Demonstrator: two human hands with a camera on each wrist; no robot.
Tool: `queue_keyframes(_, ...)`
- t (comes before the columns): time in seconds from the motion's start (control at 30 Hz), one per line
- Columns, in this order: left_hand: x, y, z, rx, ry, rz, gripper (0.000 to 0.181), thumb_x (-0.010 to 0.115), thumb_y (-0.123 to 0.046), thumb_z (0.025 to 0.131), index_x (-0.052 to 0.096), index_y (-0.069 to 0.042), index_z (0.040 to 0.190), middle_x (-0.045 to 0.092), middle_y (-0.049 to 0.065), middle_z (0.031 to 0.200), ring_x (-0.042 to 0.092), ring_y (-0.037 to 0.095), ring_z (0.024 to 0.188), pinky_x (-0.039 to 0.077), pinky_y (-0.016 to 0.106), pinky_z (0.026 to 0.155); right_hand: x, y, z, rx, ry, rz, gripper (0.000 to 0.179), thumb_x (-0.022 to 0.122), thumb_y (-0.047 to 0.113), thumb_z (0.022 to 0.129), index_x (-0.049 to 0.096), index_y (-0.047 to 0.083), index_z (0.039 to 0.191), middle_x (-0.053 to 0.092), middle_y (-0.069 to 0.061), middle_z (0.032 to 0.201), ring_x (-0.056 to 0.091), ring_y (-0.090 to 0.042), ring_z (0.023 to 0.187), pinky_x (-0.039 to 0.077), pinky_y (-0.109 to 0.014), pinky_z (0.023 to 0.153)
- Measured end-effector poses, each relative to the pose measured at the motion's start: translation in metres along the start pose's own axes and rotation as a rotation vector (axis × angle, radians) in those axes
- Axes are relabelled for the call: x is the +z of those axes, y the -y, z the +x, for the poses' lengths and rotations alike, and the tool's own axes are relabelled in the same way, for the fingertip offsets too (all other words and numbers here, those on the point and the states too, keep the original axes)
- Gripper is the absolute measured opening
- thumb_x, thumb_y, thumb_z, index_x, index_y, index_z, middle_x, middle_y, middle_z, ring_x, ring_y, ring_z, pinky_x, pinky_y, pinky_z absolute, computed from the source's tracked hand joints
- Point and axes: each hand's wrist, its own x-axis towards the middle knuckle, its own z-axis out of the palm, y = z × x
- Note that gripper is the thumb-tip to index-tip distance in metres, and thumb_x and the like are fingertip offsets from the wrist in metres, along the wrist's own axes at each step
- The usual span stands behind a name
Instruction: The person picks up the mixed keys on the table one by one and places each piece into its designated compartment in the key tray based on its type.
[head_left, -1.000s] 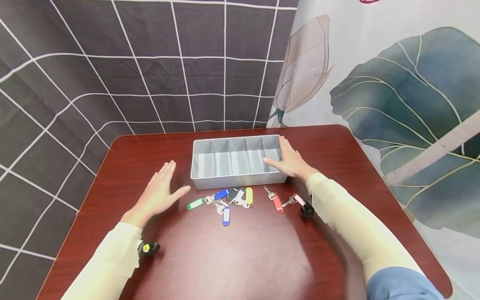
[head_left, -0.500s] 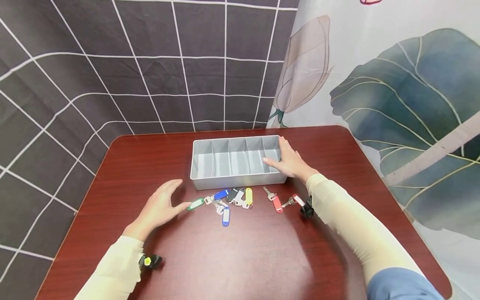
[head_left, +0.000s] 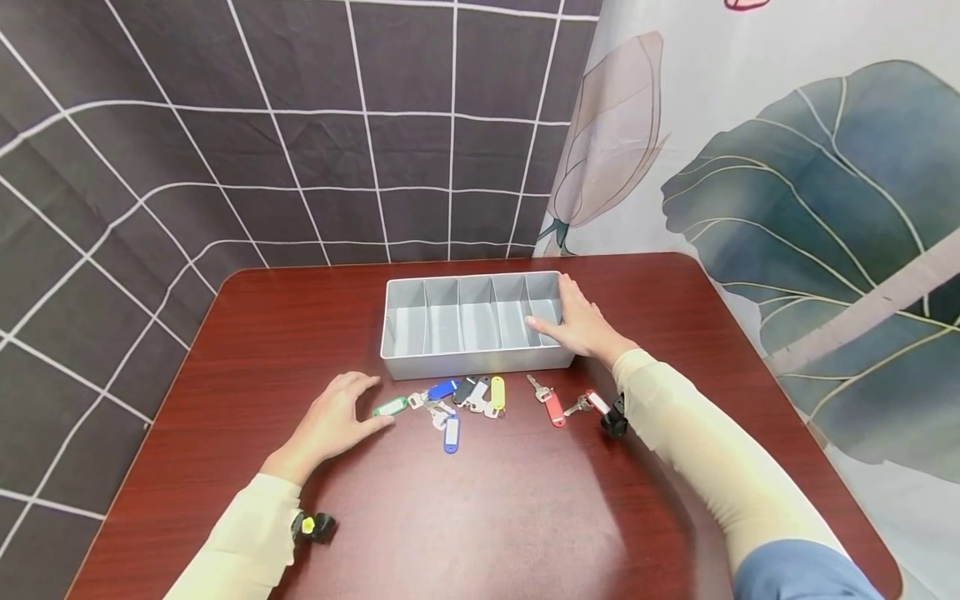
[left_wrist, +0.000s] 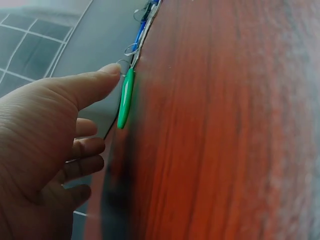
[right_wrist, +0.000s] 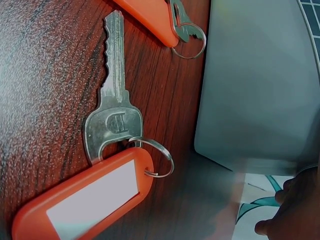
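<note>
Reddish wood [head_left: 450,525] bears a white-labelled green tag [head_left: 391,407], left hand [head_left: 327,427] loose, right hand [head_left: 583,325] relaxed against tray [head_left: 468,363].

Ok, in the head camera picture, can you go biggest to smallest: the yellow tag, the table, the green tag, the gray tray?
1. table
2. gray tray
3. yellow tag and green tag: too alike to rank

Tagged keys [head_left: 478,396] lie on the table [head_left: 487,517] before the 5-compartment tray [head_left: 480,363].

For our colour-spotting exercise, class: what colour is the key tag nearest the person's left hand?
Green; the key tag shows best in the left wrist view.
</note>
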Motion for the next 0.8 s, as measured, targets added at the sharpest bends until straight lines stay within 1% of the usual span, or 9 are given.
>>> queue_keyframes(0.17, 0.0041, 0.0013, 0.0021, 0.037, -0.016, 0.022, 0.057, 0.082, -0.038, 0.073, 0.067, -0.002, 0.114, 0.060, 0.008, 0.101, 0.053, 0.026, 0.100, 0.046, 0.044, 0.085, -0.0016, 0.0015, -0.0016, 0.010, 0.005, 0.006, 0.116, 0.050, 0.075, 0.081, -0.006, 0.004, 0.153, -0.001, -0.017, 0.160, 0.001, -0.032, 0.146, 0.009, -0.065, 0.110)
queue_keyframes(0.27, 0.0051, 0.0025, 0.0029, 0.047, -0.019, 0.032, 0.052, 0.083, -0.035, 0.073, 0.069, -0.002, 0.110, 0.059, 0.005, 0.095, 0.052, 0.023, 0.095, 0.046, 0.041, 0.081, -0.0018, 0.0018, -0.0011, 0.011, 0.008, 0.000, 0.115, 0.049, 0.076, 0.081, -0.007, 0.005, 0.153, -0.002, -0.016, 0.160, 0.001, -0.031, 0.146, 0.010, -0.065, 0.110)
queue_keyframes(0.53, 0.0046, 0.0036, 0.0030, 0.059, -0.019, 0.032, 0.041, 0.082, -0.028, 0.075, 0.072, -0.003, 0.106, 0.057, 0.001, 0.091, 0.051, 0.020, 0.089, 0.046, 0.038, 0.075, -0.0014, 0.0027, -0.0003, 0.010, 0.002, -0.005, 0.114, 0.050, 0.074, 0.082, -0.007, 0.007, 0.153, 0.000, -0.017, 0.160, 0.002, -0.032, 0.146, 0.010, -0.064, 0.110)
queue_keyframes(0.7, 0.0063, 0.0053, 0.0036, 0.072, -0.043, 0.029, 0.030, 0.082, -0.022, 0.076, 0.074, -0.005, 0.100, 0.057, -0.001, 0.089, 0.052, 0.019, 0.087, 0.047, 0.038, 0.074, -0.0001, 0.0018, -0.0003, 0.011, 0.004, 0.001, 0.114, 0.050, 0.075, 0.081, -0.007, 0.006, 0.153, 0.000, -0.017, 0.160, 0.002, -0.030, 0.147, 0.011, -0.064, 0.110)
queue_keyframes(0.8, 0.0071, 0.0056, 0.0042, 0.072, -0.047, 0.021, 0.024, 0.082, -0.017, 0.076, 0.075, -0.005, 0.096, 0.058, -0.001, 0.087, 0.052, 0.018, 0.087, 0.047, 0.038, 0.074, -0.0002, 0.0018, -0.0002, 0.015, 0.009, 0.005, 0.115, 0.049, 0.075, 0.081, -0.007, 0.007, 0.153, -0.001, -0.015, 0.160, 0.001, -0.030, 0.147, 0.010, -0.063, 0.111)
